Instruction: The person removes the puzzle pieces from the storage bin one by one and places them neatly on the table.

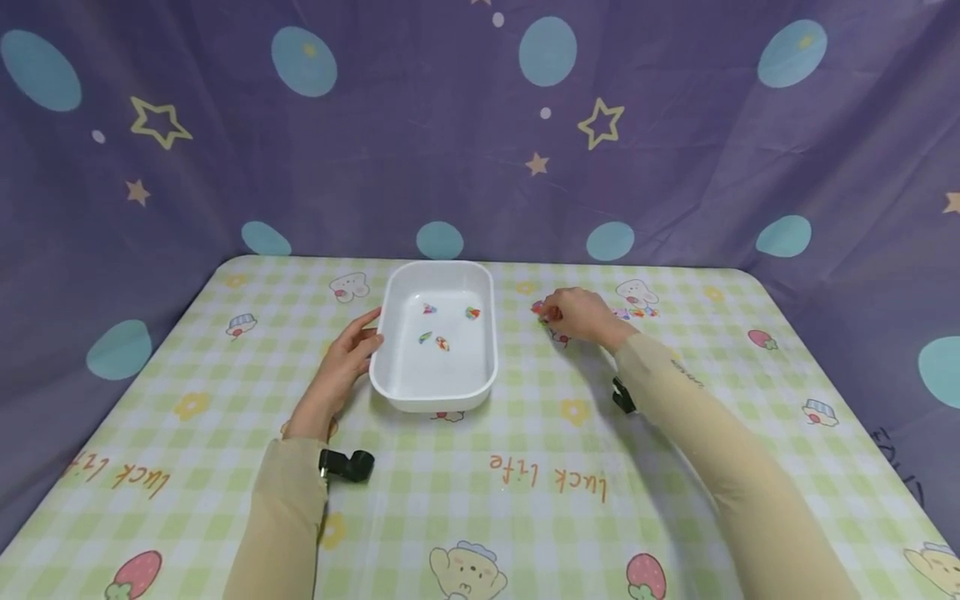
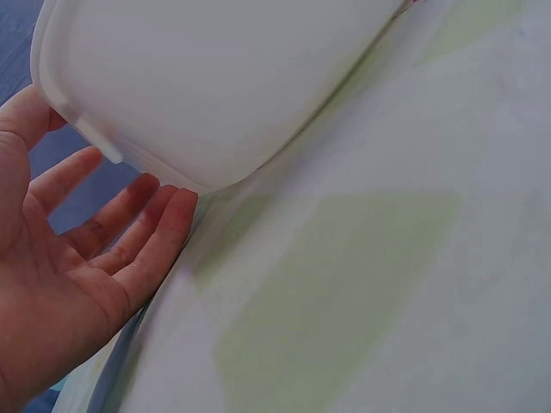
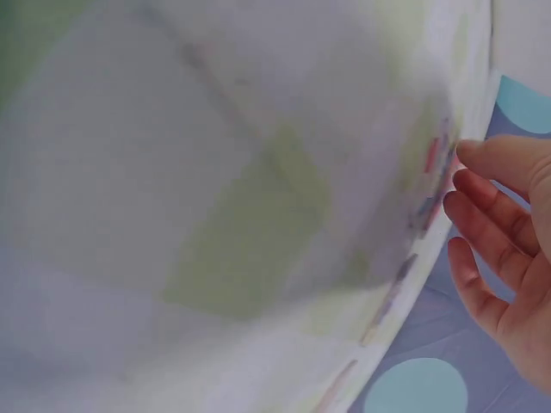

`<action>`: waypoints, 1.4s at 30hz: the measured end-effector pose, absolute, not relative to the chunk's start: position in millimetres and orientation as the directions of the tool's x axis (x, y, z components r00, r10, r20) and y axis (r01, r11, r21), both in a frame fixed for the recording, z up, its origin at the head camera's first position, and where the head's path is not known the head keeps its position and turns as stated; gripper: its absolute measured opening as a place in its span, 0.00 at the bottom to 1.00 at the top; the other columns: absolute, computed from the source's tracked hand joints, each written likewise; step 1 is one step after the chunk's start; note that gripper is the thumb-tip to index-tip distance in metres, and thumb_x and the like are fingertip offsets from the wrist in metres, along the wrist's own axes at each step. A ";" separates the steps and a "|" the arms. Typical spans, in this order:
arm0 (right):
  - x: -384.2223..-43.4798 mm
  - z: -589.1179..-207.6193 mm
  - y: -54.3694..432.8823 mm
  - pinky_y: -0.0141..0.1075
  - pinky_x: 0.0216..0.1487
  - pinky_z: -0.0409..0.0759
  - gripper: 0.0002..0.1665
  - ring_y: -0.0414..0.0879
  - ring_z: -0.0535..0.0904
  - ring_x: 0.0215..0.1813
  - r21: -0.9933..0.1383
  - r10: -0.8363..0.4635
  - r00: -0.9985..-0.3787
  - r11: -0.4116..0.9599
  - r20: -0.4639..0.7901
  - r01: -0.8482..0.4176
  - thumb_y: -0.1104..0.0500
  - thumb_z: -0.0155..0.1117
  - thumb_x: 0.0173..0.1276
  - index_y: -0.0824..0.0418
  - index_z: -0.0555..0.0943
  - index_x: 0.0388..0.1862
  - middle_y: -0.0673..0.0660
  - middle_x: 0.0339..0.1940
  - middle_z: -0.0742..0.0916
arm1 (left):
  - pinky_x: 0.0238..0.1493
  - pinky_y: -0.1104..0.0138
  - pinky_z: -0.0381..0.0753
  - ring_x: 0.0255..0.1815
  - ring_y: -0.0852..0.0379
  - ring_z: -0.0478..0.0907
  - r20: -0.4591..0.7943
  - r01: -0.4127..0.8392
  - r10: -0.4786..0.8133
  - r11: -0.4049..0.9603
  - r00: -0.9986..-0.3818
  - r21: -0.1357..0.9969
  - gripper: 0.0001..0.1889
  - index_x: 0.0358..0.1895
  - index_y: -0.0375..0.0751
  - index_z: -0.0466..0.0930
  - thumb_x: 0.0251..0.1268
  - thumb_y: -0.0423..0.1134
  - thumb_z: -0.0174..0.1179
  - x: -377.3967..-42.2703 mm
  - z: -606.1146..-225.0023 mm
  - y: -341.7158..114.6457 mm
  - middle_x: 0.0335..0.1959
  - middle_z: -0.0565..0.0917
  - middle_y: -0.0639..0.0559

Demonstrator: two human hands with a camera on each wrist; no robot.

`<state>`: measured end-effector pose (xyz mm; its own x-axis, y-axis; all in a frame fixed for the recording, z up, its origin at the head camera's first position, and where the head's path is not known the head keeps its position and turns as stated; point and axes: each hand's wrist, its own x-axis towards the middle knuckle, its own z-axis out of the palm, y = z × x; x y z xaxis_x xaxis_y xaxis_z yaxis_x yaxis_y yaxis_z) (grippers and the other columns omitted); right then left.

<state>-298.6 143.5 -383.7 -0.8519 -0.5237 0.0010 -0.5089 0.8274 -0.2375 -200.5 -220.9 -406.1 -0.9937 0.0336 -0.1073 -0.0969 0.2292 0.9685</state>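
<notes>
A white rectangular tray (image 1: 433, 375) sits on the table with several small multicoloured pieces (image 1: 442, 343) lying apart inside it. At its left side, my left hand (image 1: 343, 362) touches the outer wall and rim; the left wrist view shows the thumb at the rim and the fingers (image 2: 176, 215) lightly bent against the lower wall. To the right of the tray, my right hand (image 1: 581, 315) reaches down to small coloured pieces (image 1: 537, 307) on the table. In the right wrist view, its thumb and fingers (image 3: 486, 219) are loosely bent with a gap between their tips. The pieces' kind is too small to tell.
More small coloured pieces (image 1: 637, 312) lie in a row just right of the right hand. A checked cloth (image 1: 540, 533) with printed cartoons covers the table. Behind the table's far edge hangs a purple curtain (image 1: 420, 167).
</notes>
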 end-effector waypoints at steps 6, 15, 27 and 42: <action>-298.0 -366.6 133.1 0.39 0.35 0.78 0.12 0.46 0.78 0.36 -0.238 -0.561 -0.826 0.796 0.059 -0.557 0.60 0.64 0.59 0.57 0.83 0.43 0.53 0.35 0.83 | 0.48 0.72 0.76 0.55 0.53 0.68 -0.119 -0.108 0.034 0.232 -0.992 0.967 0.30 0.70 0.60 0.52 0.66 0.51 0.49 -198.5 -400.6 -219.2 0.62 0.65 0.43; -291.5 -337.9 91.8 0.37 0.34 0.78 0.10 0.43 0.79 0.36 -0.163 -0.667 -0.736 0.718 0.113 -0.676 0.61 0.59 0.60 0.56 0.82 0.41 0.51 0.35 0.83 | 0.46 0.72 0.77 0.54 0.56 0.68 -0.121 -0.112 0.025 0.233 -0.992 0.966 0.30 0.69 0.62 0.54 0.65 0.53 0.50 -201.9 -404.7 -220.4 0.62 0.65 0.44; -275.2 -337.9 35.9 0.39 0.40 0.76 0.08 0.42 0.78 0.35 -0.059 -0.732 -0.664 0.664 0.153 -0.746 0.58 0.61 0.59 0.55 0.83 0.38 0.49 0.34 0.84 | 0.46 0.73 0.77 0.55 0.53 0.68 -0.122 -0.114 0.025 0.223 -0.992 0.968 0.29 0.69 0.61 0.54 0.66 0.50 0.50 -202.1 -406.4 -220.4 0.62 0.65 0.44; -261.7 -365.5 -12.3 0.39 0.38 0.73 0.08 0.43 0.77 0.35 0.004 -0.668 -0.742 0.743 -0.064 -0.669 0.51 0.59 0.61 0.53 0.82 0.31 0.47 0.32 0.84 | 0.47 0.72 0.77 0.52 0.55 0.69 -0.102 -0.094 0.027 0.225 -0.994 0.970 0.29 0.69 0.59 0.55 0.66 0.51 0.50 -201.4 -406.0 -220.4 0.61 0.66 0.44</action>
<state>-261.7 -12.3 -365.5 -0.7416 -0.6678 -0.0638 -0.6694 0.7429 0.0039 -201.4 -220.4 -406.0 -0.9944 0.0268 -0.1023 -0.0937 0.2248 0.9699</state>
